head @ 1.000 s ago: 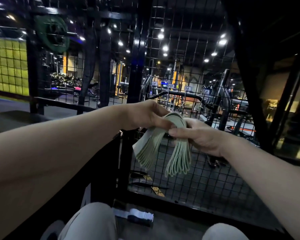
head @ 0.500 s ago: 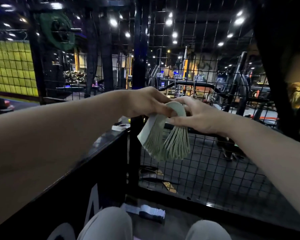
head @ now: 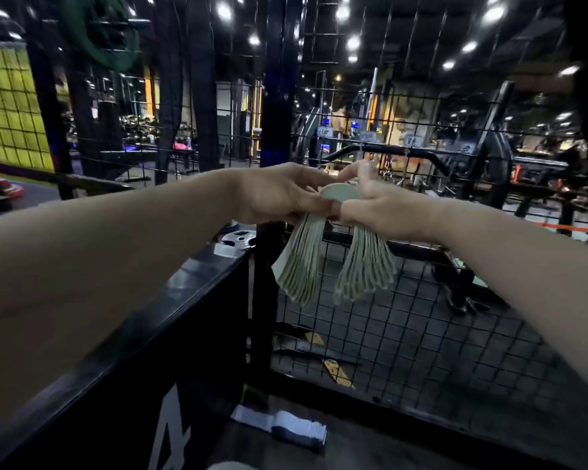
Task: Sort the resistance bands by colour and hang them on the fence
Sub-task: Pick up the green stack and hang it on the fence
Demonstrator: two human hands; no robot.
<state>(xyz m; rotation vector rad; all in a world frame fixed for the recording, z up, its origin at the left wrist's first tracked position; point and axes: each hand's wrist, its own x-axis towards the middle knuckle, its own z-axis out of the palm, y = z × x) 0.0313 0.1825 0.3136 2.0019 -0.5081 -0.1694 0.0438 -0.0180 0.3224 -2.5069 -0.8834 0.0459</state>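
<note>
GYM, FENCE LINE: A thick bundle of pale green bands [head: 340, 195] is folded over at the top, w/ its two halves hanging straight down as fans, one left, one right, a gap btwn them. The fold sits btwn the person's two hands, held up just in front of the wire fence [head: 421, 320].

The left hand [head: 279, 195] grips the left half just under the fold, fingers reaching across the top of it. The right hand [head: 382, 212] is curled round the right half under the fold, one digit lifted above the bundle; which digit, can't tell.

The next move prob. turns on this: the bundle's long axis runs up and down, fold uppermost, and the fence lies straight ahead, beyond the knuckles, w/ a cross wire just above and behind the fold. Both hands are about equally near the mesh, so either could carry the fold up and over. A thin hook-like piece seems to hang from that wire; too small to be sure.

A black post [head: 272, 96] stands left of ctr. A black panel [head: 184, 300] runs along the left side, a metal weight plate [head: 238, 239] near its far top edge. A white and grey stack [head: 280, 425], prob. more bands, lies on the floor near the fence foot. Gym machines [head: 489, 157] fill the bkgd.
</note>
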